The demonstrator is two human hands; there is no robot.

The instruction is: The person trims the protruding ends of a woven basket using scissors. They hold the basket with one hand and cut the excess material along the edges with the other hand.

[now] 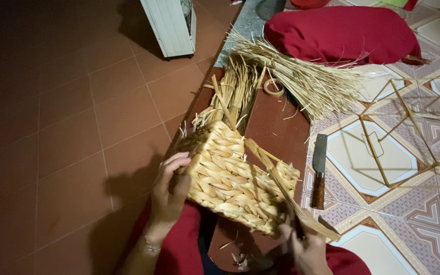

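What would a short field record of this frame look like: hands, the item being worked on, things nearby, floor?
left hand: flat against the side of the woven basket
right hand: pinching a loose straw strip that runs up from the basket
basket: plaited straw, boxy, lying on its side, unwoven ends sticking out at the far end
nearby: knife on the patterned tiles, loose straw bundle, tape roll, red cushion, thin wire frame
floor: plain red tiles on the left

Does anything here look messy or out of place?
Yes. Straw scraps lie scattered on the floor near the right hand, and a bare knife lies beside the basket.
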